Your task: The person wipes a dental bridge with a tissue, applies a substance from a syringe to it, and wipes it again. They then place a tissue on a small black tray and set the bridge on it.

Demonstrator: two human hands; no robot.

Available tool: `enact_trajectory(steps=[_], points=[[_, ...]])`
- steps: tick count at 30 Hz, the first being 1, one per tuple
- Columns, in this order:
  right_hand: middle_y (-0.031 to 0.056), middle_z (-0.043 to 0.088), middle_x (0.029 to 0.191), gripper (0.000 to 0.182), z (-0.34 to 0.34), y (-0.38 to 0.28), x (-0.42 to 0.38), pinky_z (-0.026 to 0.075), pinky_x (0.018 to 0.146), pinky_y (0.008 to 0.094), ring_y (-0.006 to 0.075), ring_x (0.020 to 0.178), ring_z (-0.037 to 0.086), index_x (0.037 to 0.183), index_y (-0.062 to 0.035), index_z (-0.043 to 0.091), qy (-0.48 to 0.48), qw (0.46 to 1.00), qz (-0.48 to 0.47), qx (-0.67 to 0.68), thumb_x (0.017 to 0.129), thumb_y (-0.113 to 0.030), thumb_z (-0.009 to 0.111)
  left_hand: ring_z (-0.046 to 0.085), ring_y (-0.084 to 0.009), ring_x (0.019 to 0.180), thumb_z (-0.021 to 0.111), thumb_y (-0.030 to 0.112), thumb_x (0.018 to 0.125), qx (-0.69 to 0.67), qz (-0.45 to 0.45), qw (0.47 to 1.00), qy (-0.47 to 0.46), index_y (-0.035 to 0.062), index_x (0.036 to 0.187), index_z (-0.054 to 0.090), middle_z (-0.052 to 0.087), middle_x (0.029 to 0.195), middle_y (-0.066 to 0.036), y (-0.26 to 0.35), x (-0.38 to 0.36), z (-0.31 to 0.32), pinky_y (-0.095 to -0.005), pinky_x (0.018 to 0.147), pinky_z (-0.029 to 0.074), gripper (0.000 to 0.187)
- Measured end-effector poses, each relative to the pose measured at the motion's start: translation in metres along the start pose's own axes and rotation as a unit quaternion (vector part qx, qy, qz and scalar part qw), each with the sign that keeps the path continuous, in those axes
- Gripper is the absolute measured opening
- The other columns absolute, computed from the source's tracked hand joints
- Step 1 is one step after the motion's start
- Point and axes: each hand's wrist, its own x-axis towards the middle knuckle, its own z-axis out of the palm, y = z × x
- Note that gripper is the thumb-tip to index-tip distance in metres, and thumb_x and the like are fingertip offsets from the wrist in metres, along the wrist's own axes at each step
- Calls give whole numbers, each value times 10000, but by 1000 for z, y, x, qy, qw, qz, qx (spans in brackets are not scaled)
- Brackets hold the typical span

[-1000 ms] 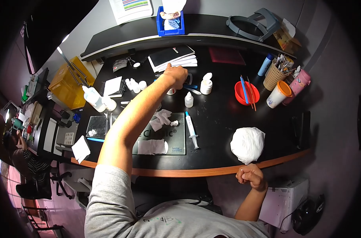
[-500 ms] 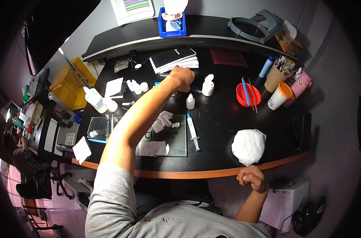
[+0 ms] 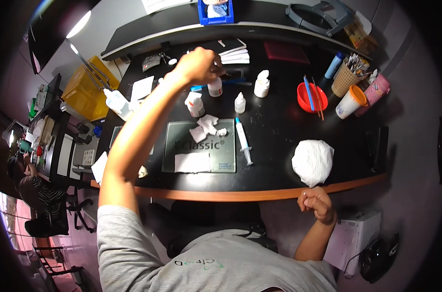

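My left hand (image 3: 200,65) is over the back of the desk, its fingers bent together; what they hold is hidden. Just below the fingers stands a small white jar (image 3: 214,88). Another white bottle with a paper-like top (image 3: 195,106) and a dropper bottle (image 3: 239,103) are nearby. A glass slab (image 3: 223,158) bears crumpled tissue (image 3: 205,127) and a flat white sheet (image 3: 192,162). To its right lies a syringe (image 3: 243,141). My right hand (image 3: 318,204) is curled at the desk's front edge, just below a white wrapped bundle (image 3: 313,163); its fingers hide anything inside.
Right: red bowl (image 3: 319,100) with tools across it, brush holder (image 3: 345,80), orange-lidded cup (image 3: 351,103) and pink bottle (image 3: 374,95). An open white bottle (image 3: 261,87) stands centrally. Behind are notebooks (image 3: 234,56) and a blue bin (image 3: 216,19). Another person (image 3: 31,190) sits far left.
My left hand has moved left and slightly back, away from the notebooks, exposing the jar and the paper-topped bottle. The camera view has shifted. My right hand stays curled near the bundle.
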Motion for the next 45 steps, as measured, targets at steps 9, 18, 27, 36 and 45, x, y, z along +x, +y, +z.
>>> enact_trajectory(steps=[9, 18, 27, 36, 45], points=[[32, 560, 656, 212, 1, -85, 19, 412, 614, 310, 120, 634, 502, 796, -7, 630, -62, 974, -46, -215, 882, -152, 501, 571, -187, 611, 810, 25, 758, -152, 74, 982, 81, 56, 1003, 724, 656, 731, -45, 68, -170, -65, -319, 648, 472, 261], [-33, 451, 592, 194, -114, -169, 91, 224, 408, 218, 33, 470, 359, 851, 25, 638, 83, 996, -17, -22, 845, -129, 519, 489, -82, 521, 790, 18, 808, -288, -128, 935, 161, -15, 891, 760, 553, 609, -24, 109, -290, 11, -253, 488, 334, 95], [228, 696, 920, 425, -376, -258, 228, 506, 824, 450, 356, 917, 658, 924, 18, 749, 586, 645, -114, -477, 822, -358, 580, 388, -99, 465, 729, 50, 840, -226, -241, 856, 397, 13, 730, 660, 489, 571, -18, 114, -310, 82, -272, 452, 241, 135], [269, 686, 1222, 622, -534, -291, 285, 515, 1004, 478, 418, 1184, 651, 1148, 3, 728, 632, 567, 15, -528, 824, -522, 652, 420, -235, 466, 745, 83, 820, -73, -216, 885, 405, 22, 696, 648, 462, 565, -85, 127, -286, 75, -359, 459, 309, 169], [191, 692, 1258, 510, -583, -300, 311, 481, 1045, 446, 412, 1204, 626, 1219, -107, 721, 733, 489, -96, -463, 944, -487, 521, 432, -213, 453, 732, 130, 808, -75, -263, 883, 381, 33, 639, 601, 460, 540, -69, 121, -288, 88, -346, 455, 277, 234]])
